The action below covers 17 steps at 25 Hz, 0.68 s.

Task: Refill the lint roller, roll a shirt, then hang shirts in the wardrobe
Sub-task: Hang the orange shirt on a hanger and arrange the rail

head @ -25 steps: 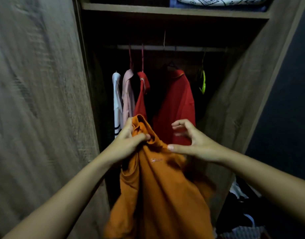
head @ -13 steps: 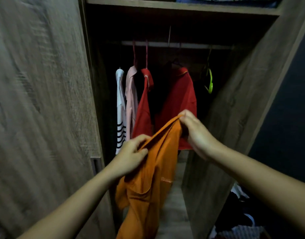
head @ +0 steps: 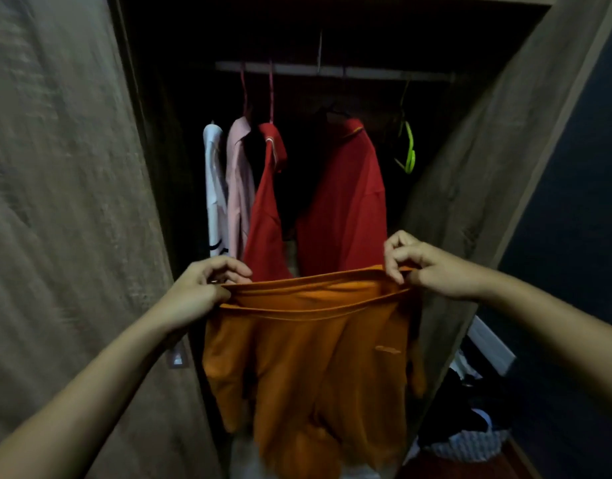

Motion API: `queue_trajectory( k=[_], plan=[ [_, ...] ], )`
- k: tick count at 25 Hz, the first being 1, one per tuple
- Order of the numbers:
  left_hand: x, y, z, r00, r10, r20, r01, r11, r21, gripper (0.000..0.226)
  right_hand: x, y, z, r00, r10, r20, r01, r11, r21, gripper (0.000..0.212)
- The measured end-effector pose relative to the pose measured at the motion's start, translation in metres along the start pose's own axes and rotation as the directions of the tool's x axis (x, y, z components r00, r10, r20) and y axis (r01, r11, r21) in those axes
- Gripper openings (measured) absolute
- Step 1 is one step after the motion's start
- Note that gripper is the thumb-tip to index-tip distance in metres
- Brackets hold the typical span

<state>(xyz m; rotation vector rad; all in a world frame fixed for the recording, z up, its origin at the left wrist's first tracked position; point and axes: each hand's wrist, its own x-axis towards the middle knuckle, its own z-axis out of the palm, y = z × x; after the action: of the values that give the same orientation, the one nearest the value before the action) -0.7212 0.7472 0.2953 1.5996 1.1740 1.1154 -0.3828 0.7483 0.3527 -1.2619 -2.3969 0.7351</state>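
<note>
Both hands up and pinching: left hand [head: 197,292] clamped on the left end of the orange shirt's [head: 308,361] open edge, right hand [head: 425,264] nipping the right end between thumb and fingertips. Edge pulled taut between the two, stretched level, a doubled band across the top. Rest of the shirt hanging loose below, folds bunching toward the bottom, a small mark on the right side of the cloth. Held right in front of the open wardrobe [head: 477,174]. Behind it, on the rail [head: 332,69]: white shirt [head: 213,188] far left, pink shirt [head: 239,188] just beside, then two red shirts [head: 342,202]. Green hanger [head: 408,146] dangling bare at the right. Clothes heaped [head: 467,440] low on the right.
</note>
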Motion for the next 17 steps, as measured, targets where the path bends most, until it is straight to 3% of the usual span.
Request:
queue_trajectory(
  k=[2,4,9,12,15,17],
  plan=[
    [0.018,0.002,0.015,0.999,0.007,-0.034,-0.007,1.000,-0.003,0.039,-0.005,0.016,-0.021,0.994,0.062,-0.085,-0.064,0.998,-0.024,0.071],
    [0.035,0.008,0.037,1.000,0.011,-0.026,-0.011,1.000,0.022,0.043,-0.010,0.033,-0.044,0.975,0.144,-0.171,-0.162,0.982,-0.097,0.067],
    [0.078,0.043,0.096,0.967,0.152,0.206,-0.175,0.980,0.098,0.030,-0.005,0.038,-0.087,0.968,0.123,-0.217,-0.209,0.875,-0.437,0.045],
    [0.109,0.065,0.130,0.933,0.223,0.283,-0.276,0.947,0.163,0.024,0.010,0.041,-0.115,0.954,0.093,-0.286,-0.270,0.684,-0.678,0.044],
    [0.148,0.100,0.166,0.932,0.322,0.167,-0.338,0.938,0.076,0.048,0.021,0.060,-0.139,0.933,0.217,-0.287,-0.351,0.376,-0.857,0.050],
    [0.181,0.131,0.188,0.953,0.299,0.043,-0.299,0.954,-0.002,0.059,0.024,0.075,-0.152,0.925,0.237,-0.296,-0.352,0.247,-0.903,0.056]
  ],
)
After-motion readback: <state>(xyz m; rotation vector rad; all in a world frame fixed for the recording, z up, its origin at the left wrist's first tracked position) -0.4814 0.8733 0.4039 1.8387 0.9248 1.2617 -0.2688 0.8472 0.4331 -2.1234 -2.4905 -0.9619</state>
